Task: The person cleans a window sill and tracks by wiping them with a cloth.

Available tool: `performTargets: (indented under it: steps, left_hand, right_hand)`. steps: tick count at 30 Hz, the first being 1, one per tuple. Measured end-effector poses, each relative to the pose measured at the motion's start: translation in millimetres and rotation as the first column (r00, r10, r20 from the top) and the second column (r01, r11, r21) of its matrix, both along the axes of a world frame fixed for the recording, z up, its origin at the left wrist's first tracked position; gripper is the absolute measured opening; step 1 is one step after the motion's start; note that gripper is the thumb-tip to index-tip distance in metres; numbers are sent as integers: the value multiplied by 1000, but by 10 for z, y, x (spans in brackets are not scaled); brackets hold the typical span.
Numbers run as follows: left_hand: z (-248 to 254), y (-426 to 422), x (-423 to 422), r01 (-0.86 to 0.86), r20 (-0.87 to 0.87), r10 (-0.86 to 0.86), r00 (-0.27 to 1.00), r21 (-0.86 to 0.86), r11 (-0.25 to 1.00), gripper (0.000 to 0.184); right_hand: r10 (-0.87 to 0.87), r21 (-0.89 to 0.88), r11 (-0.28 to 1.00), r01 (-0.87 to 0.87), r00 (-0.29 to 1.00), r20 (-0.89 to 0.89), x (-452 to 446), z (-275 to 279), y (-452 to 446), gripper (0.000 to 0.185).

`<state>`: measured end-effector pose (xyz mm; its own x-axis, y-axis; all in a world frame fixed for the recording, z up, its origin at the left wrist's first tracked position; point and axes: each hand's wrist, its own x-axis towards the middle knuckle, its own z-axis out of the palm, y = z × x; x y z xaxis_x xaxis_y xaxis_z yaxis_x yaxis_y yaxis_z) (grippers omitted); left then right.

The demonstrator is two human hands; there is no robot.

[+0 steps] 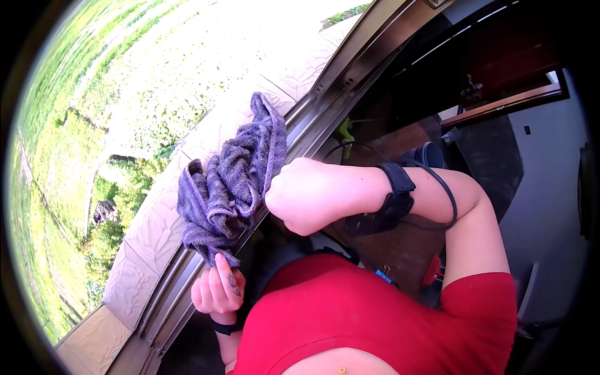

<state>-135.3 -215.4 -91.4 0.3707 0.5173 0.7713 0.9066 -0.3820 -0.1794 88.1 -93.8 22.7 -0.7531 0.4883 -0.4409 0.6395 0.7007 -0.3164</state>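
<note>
A crumpled purple-grey cloth (234, 169), towel-like, lies in folds over the metal window track and the pale tiled ledge outside it. My right hand (303, 195) is closed in a fist at the cloth's right edge, gripping it there; its fingertips are turned away from view. At the cloth's lower end my left hand (217, 289) has its fingers curled, the index finger and thumb side against the fabric, pinching its tip. Between both hands the cloth is bunched, with one fold reaching up along the ledge.
Metal window rails (169, 287) run diagonally beside the tiled ledge (134, 275). Beyond the ledge, greenery lies far below. A black strap with a cable (400, 181) circles my right forearm. Indoors there are a brown floor (381, 250), a red object (431, 270) and a grey wall (547, 187).
</note>
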Motion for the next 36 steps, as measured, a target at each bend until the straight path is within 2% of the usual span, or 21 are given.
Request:
performTargets:
  steps: [1,5,7,8,9,11,13,15,19,22,23,26,27,29,31,33,36]
  left_hand:
    - [0,-1,1,1,1,-1,1000,0,1000,25]
    - [22,-9,-3,1,-6,-2,1000,-13,1000,25]
    - [23,-5,-5,3,-4,-3,1000,1,1000,25]
    - [17,-8,-9,5,-2,-5,1000,1,1000,25]
    - [11,-13,-19,0,-3,0,1000,0,1000,25]
    - [16,-9,-21,-6,-7,6,1000,-3,1000,25]
    - [32,-22,-28,-4,-11,4,1000,-27,1000,25]
    - [13,-20,-32,-6,-12,6,1000,-21,1000,25]
    - [37,-15,-16,-5,-6,5,1000,-22,1000,24]
    - [36,-20,-3,-6,-1,6,1000,-33,999,24]
    - [35,-14,4,-11,2,11,1000,-30,999,24]
    - [47,-40,10,-7,-4,7,1000,-50,999,24]
    - [48,-36,3,-9,-4,9,1000,-50,999,24]
    - [41,-23,10,-8,-2,8,1000,-43,999,24]
    - [31,-26,0,-14,-2,14,1000,-40,999,24]
    - [13,-26,-8,-9,8,9,1000,-39,999,24]
    - [27,-25,2,0,15,1,1000,-47,999,24]
  right_hand:
    - [2,0,1000,-2,1000,-2,74,45,5,14]
    - [-174,240,954,181,983,-52,572,157,107,25]
    - [-255,383,898,218,966,48,855,75,209,25]
    - [-201,464,875,141,976,83,987,18,250,25]
    - [-202,464,874,141,976,84,1066,-41,272,25]
    - [-277,581,806,115,940,199,1173,-120,328,25]
    - [-345,544,826,145,894,286,1256,-155,462,25]
    - [-342,585,799,137,905,255,1334,-199,540,21]
    - [-361,548,822,157,887,287,1314,-239,555,16]
    - [-454,332,872,360,849,272,1193,-250,579,17]
    - [-451,335,872,355,849,274,1115,-172,610,17]
    - [-574,39,806,590,765,292,968,-145,654,23]
    - [-552,-58,811,582,795,252,868,-145,639,23]
    - [-481,-83,854,513,841,248,577,-19,452,21]
    - [-401,-51,911,410,907,127,452,-57,277,19]
    - [-387,-31,918,396,910,149,495,-66,233,18]
    - [-340,183,934,306,920,194,688,-24,209,30]
